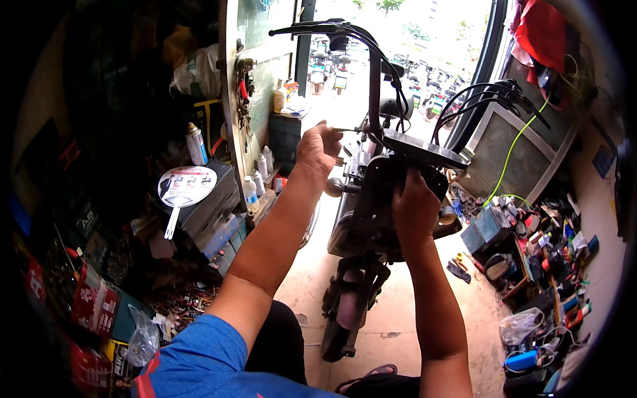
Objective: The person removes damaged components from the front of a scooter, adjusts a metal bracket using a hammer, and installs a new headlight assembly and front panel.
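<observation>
An electric scooter or small bike [371,212] stands in front of me, its black handlebar [312,28] rising at the far side and its wheel [348,302] nearest me. My left hand [320,149] is closed at the left of the steering stem [375,93], pinching a thin dark rod-like piece [346,130] that points right toward the stem. My right hand [417,202] reaches up against the black body panel, just under a flat grey plate [424,149]. Its fingertips lie in shadow, so their grip is hidden.
Tools and parts crowd a low shelf [524,255] on the right. A white fan [187,186] and a spray can [196,142] sit on a dark cabinet at left. Pliers [459,259] lie on the floor. Several scooters [431,99] are parked outside the doorway.
</observation>
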Demonstrator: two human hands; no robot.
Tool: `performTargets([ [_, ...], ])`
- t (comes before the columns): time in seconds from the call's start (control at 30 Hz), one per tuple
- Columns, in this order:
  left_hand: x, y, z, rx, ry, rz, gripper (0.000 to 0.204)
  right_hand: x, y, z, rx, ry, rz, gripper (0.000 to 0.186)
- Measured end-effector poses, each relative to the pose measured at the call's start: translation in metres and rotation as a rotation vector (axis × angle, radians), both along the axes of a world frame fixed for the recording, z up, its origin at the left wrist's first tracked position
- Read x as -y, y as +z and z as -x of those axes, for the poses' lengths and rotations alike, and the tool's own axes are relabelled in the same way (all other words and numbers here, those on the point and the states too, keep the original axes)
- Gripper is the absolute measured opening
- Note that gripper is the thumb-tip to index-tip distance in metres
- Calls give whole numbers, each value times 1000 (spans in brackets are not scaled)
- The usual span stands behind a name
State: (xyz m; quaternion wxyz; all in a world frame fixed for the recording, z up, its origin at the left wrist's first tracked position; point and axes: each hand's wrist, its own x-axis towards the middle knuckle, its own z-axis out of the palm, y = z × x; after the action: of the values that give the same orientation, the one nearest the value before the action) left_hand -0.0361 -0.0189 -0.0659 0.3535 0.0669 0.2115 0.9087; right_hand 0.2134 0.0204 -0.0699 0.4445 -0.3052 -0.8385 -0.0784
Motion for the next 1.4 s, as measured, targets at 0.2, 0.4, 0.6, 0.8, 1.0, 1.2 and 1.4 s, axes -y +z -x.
performTargets([
  [0.2,15,-12,20,-599,826,435,24,4,0,6,7,5,-15,33],
  [0.4,20,45,-39,-1142,2,493,40,3,1,-1,2,-22,45,34],
  [0.6,8,26,-16,-1024,-274,304,30,2,-1,2,20,-36,29,35],
  [0.8,9,7,1,-916,-359,215,41,4,0,4,7,-47,2,36],
  [1.0,-1,22,-15,-1036,-470,163,32,3,4,3,68,-74,7,35],
  [1.2,-12,29,-17,-954,-599,216,20,4,3,5,55,-90,13,34],
  [1.4,-21,33,-23,-893,-414,272,19,2,1,5,60,-87,6,34],
])
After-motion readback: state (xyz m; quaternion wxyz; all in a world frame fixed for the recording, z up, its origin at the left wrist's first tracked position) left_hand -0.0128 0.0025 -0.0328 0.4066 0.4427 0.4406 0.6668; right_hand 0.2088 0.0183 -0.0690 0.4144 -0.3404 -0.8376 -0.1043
